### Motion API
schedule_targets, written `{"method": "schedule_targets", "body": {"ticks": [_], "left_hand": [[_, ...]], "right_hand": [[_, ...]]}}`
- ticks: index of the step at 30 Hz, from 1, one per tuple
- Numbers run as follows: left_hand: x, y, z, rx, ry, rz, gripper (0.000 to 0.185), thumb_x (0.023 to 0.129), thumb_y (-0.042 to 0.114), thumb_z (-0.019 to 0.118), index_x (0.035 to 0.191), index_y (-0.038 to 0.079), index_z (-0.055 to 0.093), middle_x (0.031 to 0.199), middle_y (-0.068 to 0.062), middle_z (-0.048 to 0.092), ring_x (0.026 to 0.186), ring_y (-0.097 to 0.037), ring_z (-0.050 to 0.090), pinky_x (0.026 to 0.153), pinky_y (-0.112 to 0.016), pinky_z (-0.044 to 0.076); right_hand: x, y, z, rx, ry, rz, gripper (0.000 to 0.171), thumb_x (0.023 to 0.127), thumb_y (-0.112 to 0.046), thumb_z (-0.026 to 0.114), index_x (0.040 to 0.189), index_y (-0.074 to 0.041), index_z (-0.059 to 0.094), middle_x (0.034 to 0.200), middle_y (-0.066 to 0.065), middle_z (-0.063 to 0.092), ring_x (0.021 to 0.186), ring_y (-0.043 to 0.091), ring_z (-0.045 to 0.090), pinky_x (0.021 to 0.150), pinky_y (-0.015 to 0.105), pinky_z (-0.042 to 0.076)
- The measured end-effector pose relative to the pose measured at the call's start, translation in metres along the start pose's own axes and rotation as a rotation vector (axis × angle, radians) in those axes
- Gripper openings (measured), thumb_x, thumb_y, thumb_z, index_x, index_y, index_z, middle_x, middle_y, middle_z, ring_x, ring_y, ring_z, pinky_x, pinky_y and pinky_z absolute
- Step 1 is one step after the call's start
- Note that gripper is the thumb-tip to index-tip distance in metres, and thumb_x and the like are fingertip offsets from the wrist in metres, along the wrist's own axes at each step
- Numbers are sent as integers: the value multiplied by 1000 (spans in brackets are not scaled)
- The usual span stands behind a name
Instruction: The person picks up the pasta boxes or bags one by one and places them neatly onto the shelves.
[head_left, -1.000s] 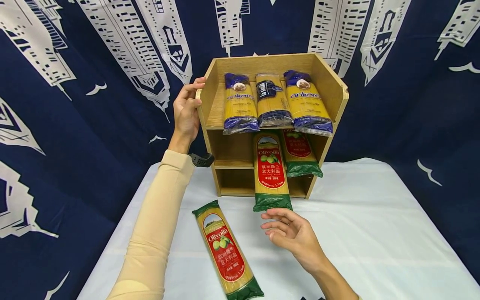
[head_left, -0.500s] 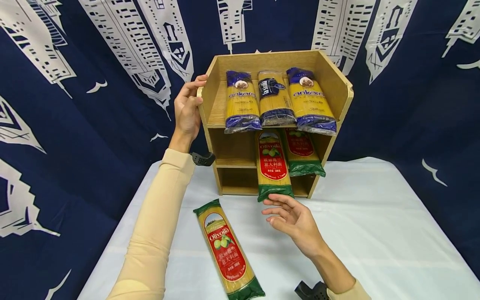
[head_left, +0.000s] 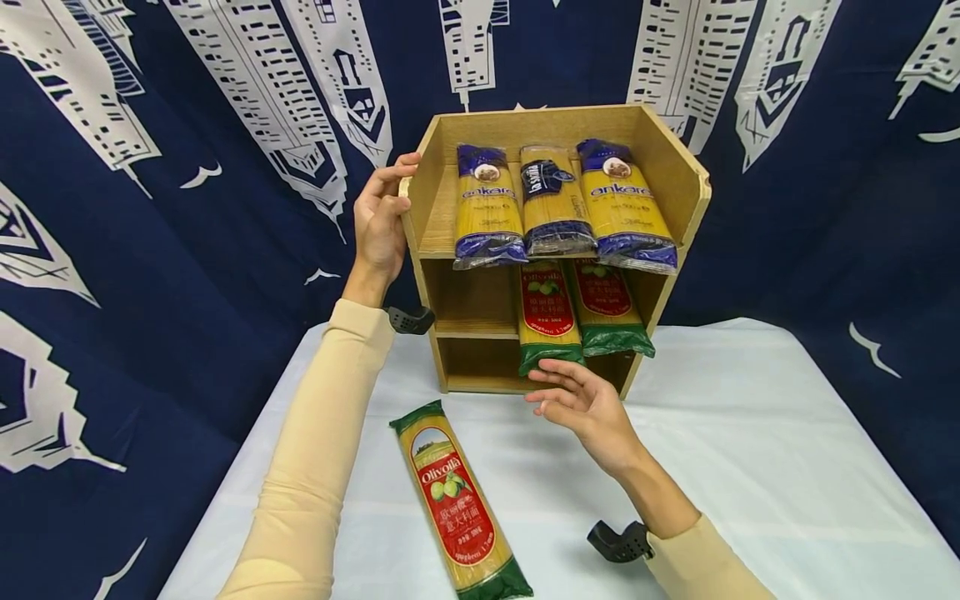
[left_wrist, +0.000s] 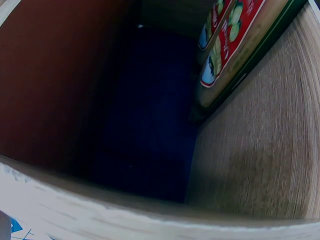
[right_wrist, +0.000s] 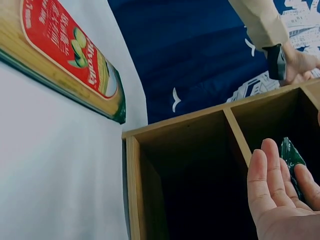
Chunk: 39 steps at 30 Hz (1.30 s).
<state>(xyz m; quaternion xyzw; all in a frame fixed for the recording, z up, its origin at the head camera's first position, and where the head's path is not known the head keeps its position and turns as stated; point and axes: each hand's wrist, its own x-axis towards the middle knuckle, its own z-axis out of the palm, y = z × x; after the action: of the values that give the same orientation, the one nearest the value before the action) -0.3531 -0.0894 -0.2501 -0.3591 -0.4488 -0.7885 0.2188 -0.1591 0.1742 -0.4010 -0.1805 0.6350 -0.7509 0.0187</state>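
Observation:
My left hand (head_left: 382, 229) grips the upper left side panel of a small wooden shelf (head_left: 423, 187), thumb at its front edge. My right hand (head_left: 585, 412) has its fingers extended, fingertips right at the green lower end of a spaghetti pack (head_left: 550, 317) on the middle shelf. That pack's end juts out past the shelf's front. Beside it on the right lies another Olivoilà pack (head_left: 607, 304). The right wrist view shows the green wrapper end (right_wrist: 293, 159) between my thumb and fingers. Deep in the left wrist view, the red-labelled packs (left_wrist: 235, 40) are seen inside the compartment.
On the top shelf lie two ankara packs, left (head_left: 489, 204) and right (head_left: 626, 200), with a La Sivila-like pack (head_left: 557, 200) between. A third Olivoilà spaghetti pack (head_left: 461, 504) rests on the white tablecloth (head_left: 750, 467) in front. A patterned navy curtain (head_left: 247, 208) hangs behind.
My right hand has moved forward toward the shelf, and the spaghetti pack at its fingertips has slid deeper into the middle compartment. My left hand keeps its grip on the side panel.

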Motion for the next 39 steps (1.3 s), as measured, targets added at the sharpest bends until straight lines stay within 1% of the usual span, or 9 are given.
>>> {"method": "schedule_targets", "body": {"ticks": [6, 10, 13, 19, 23, 26, 31, 33, 39], "left_hand": [[0, -1, -2, 23, -4, -4, 31, 77, 6, 53, 102, 9, 71, 129, -16, 63, 134, -28, 49, 110, -35, 37], [0, -1, -2, 20, -8, -3, 32, 76, 5, 52, 102, 8, 70, 129, -16, 62, 134, -29, 49, 110, -34, 37], [0, -1, -1, 11, -6, -4, 32, 76, 5, 52, 102, 8, 70, 129, -17, 62, 133, -29, 50, 110, -34, 38], [0, -2, -1, -2, -3, -4, 32, 76, 5, 52, 102, 7, 70, 128, -16, 63, 133, -29, 50, 109, -34, 38], [0, -2, -2, 2, -5, 0, 33, 76, 4, 51, 102, 8, 70, 128, -15, 62, 133, -29, 50, 110, -34, 37], [1, -2, -1, -1, -3, -1, 33, 76, 4, 51, 102, 7, 70, 128, -15, 63, 133, -29, 50, 111, -34, 37], [0, 0, 2, 2, 4, -3, 32, 76, 4, 52, 102, 7, 70, 127, -15, 63, 134, -29, 50, 110, -34, 38], [0, 0, 2, 9, 7, -1, 32, 75, 5, 51, 102, 7, 70, 127, -16, 63, 134, -29, 50, 110, -34, 38], [-1, 1, 2, 11, 16, 6, 32, 76, 4, 51, 101, 7, 70, 127, -16, 63, 134, -29, 50, 109, -34, 39]], "right_hand": [[14, 0, -5, 10, 19, 32, 59, 92, 6, 64, 146, 8, 41, 142, 33, 48, 108, 26, 69, 90, 37, 57], [21, -1, -7, 36, 26, 41, 59, 92, 7, 63, 146, 9, 40, 142, 36, 45, 107, 27, 70, 88, 36, 58], [24, -2, -9, 52, 25, 49, 59, 93, 7, 62, 147, 9, 38, 144, 38, 41, 107, 26, 69, 87, 36, 58], [29, -2, -10, 64, 26, 60, 60, 93, 7, 62, 148, 9, 37, 143, 33, 44, 105, 24, 69, 87, 35, 58], [30, -1, -10, 77, 26, 66, 60, 93, 7, 61, 148, 9, 37, 144, 35, 42, 104, 24, 70, 87, 35, 58], [28, -1, -9, 72, 27, 69, 61, 93, 7, 62, 149, 8, 36, 144, 33, 43, 103, 24, 70, 86, 35, 58], [20, -2, -7, 50, 26, 65, 62, 94, 6, 62, 150, 6, 36, 140, 23, 51, 101, 25, 71, 85, 36, 58], [16, -2, -6, 47, 21, 58, 62, 94, 6, 61, 150, 6, 36, 139, 22, 52, 101, 26, 71, 85, 37, 59], [2, -3, 1, 30, -9, 42, 59, 94, 4, 62, 147, 9, 37, 141, 34, 46, 100, 28, 72, 84, 40, 59]]}}
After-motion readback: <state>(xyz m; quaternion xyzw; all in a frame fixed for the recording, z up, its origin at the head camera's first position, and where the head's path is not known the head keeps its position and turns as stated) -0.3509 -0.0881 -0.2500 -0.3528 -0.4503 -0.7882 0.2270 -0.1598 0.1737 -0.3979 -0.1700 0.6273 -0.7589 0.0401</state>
